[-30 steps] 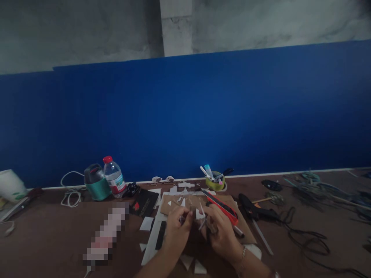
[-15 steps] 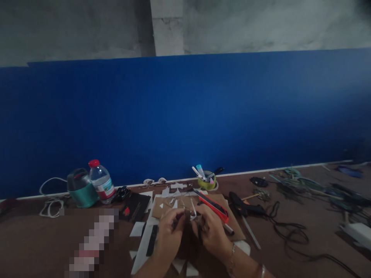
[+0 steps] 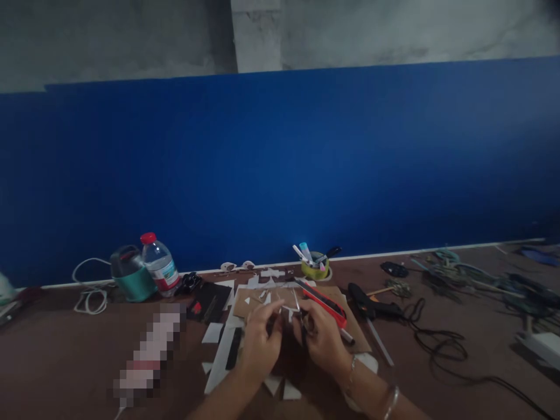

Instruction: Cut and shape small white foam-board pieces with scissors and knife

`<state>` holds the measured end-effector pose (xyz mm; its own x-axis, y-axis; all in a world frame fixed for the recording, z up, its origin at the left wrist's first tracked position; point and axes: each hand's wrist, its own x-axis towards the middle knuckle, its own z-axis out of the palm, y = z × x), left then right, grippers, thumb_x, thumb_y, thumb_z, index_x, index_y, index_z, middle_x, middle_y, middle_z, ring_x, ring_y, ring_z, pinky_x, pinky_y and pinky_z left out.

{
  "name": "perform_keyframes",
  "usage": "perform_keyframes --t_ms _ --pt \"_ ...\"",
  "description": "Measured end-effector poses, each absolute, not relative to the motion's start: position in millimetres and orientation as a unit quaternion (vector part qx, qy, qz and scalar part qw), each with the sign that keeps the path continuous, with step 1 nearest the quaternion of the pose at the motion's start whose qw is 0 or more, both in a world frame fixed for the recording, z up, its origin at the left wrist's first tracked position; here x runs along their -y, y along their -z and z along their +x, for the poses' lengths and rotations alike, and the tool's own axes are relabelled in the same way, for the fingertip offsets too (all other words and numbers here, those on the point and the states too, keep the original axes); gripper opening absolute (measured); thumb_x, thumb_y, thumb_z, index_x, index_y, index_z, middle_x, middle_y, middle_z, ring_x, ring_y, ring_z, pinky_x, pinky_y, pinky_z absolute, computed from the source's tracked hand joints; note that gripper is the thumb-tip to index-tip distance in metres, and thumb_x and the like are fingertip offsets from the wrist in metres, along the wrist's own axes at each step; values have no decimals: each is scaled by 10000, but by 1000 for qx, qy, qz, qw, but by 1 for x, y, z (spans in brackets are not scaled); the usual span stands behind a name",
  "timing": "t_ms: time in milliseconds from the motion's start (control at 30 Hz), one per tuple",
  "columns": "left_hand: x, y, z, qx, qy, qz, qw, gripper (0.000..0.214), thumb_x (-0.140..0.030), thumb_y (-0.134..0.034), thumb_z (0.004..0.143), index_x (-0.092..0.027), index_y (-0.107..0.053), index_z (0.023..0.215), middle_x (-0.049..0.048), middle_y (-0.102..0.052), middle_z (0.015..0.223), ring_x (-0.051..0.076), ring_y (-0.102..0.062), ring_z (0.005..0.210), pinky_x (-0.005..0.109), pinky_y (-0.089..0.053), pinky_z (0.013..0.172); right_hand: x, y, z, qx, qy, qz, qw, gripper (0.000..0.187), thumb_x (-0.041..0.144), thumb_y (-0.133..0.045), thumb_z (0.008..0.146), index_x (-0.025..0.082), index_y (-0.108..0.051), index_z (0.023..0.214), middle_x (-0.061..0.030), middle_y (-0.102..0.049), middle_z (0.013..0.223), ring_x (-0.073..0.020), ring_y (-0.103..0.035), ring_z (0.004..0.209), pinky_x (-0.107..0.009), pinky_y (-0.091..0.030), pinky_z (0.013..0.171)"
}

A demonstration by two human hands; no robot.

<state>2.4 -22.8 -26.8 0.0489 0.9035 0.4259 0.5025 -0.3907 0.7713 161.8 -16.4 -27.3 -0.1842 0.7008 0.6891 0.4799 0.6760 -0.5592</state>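
My left hand [image 3: 263, 339] is closed, thumb and fingers curled together at the front of the work area. Its fingertips meet the edge of a small white piece [image 3: 289, 314], apparently thin paper or plastic. Facing it, my right hand [image 3: 322, 338] is closed round a slim dark item [image 3: 303, 328], mostly hidden by the fingers. A narrow white strip [image 3: 296, 299] stands up between the hands. Beneath them lies brown cardboard [image 3: 245, 305]. A red utility knife [image 3: 326, 304] rests just beyond my right hand, with a marker-like stick [image 3: 347, 336] beside it.
A black glue gun [image 3: 371, 304] with a trailing cord lies right, near a white stick [image 3: 380, 343]. Behind stand a green tape roll [image 3: 315, 269] holding pens and, left, a water bottle [image 3: 161, 267]. White scraps [image 3: 212, 333] surround the cardboard. Tangled greenery [image 3: 464, 277] lies far right.
The view has shifted slightly, so the table things sit a little higher and further right. My fingers have moved a little around the small white piece, which now shows more plainly between them.
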Motion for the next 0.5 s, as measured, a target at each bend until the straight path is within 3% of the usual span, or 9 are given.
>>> perform_keyframes --t_ms 67,167,333,500 --pt "19 20 0 -513 -438 698 240 329 -156 -485 781 -199 -651 1062 82 -689 999 214 -619 885 351 -451 842 15 29 162 754 -106 -407 504 148 153 -531 798 186 -575 935 -38 -644 793 -172 -603 701 -270 -473 678" --pt "14 6 -7 -537 -342 701 321 304 -133 -486 738 -178 -661 982 41 -691 777 181 -615 732 284 -461 702 13 33 163 736 -128 -435 503 150 186 -538 794 176 -577 938 -33 -637 772 -162 -586 662 -252 -454 634" --pt "15 -17 -22 -526 -218 729 381 262 -152 -532 663 -158 -678 879 22 -679 717 165 -598 656 240 -412 585 9 32 163 684 -238 -465 509 175 253 -562 777 165 -595 925 -14 -619 741 -140 -534 604 -233 -423 582" --pt "10 -30 -50 -555 -220 714 366 336 -338 -522 756 -176 -652 1020 20 -677 677 169 -581 585 241 -353 518 10 7 162 602 -419 -449 510 270 390 -643 722 164 -593 861 9 -605 672 -137 -540 588 -237 -421 564"
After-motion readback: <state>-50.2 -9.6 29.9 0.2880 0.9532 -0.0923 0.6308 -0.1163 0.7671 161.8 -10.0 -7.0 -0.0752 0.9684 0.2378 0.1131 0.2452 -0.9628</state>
